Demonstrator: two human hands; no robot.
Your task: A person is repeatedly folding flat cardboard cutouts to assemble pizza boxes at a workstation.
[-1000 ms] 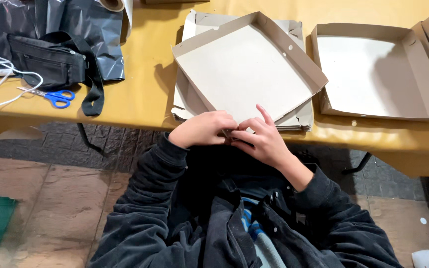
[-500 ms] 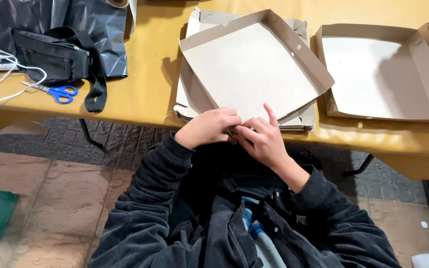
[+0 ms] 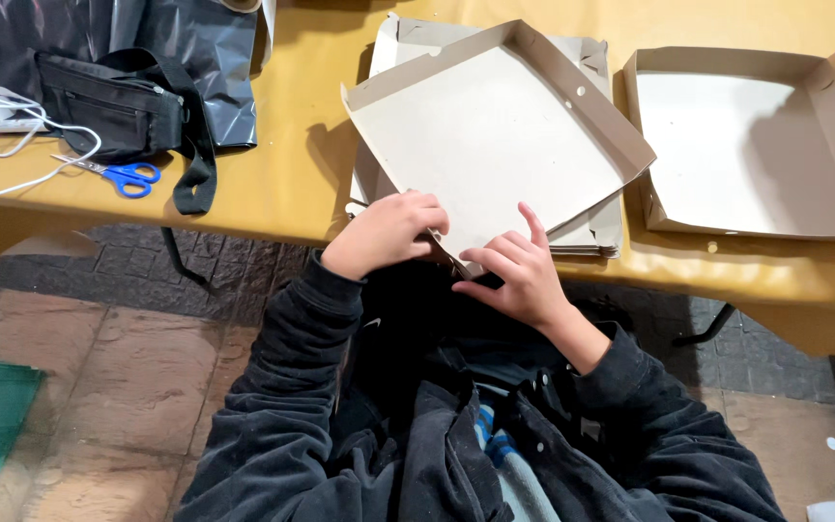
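Grey-brown cardboard box tray [image 3: 490, 145], shallow and square with three walls folded up, sits tilted on the near edge of the yellow-covered table [image 3: 282, 164], its near corner hanging just off the edge toward me. My left hand [image 3: 387, 232] is curled over that near corner, fingers bent tight and pinching the cardboard flap there. My right hand [image 3: 517, 275] is half open beside it, fingers spread and the forefinger raised, the fingertips pressing on the same near wall; I cannot tell whether the thumb has hold of the flap underneath.

Compared with a second ago, the tray has swung a little to the right and slid closer to me, and my hands have drawn apart: they were bunched together over the corner and now each has its own stretch of the edge. I judge the last wall is partway folded and the corner tab not yet locked.

Under the tray lies a stack of flat, unfolded cardboard blanks [image 3: 587, 237]. Right of the tray stands a finished open cardboard box [image 3: 828, 145], white inside. Well left of the tray are blue-handled scissors [image 3: 128, 177], a black belt pouch [image 3: 113, 104] with a strap, a white cable [image 3: 12, 135], and black plastic sheeting [image 3: 195, 48].
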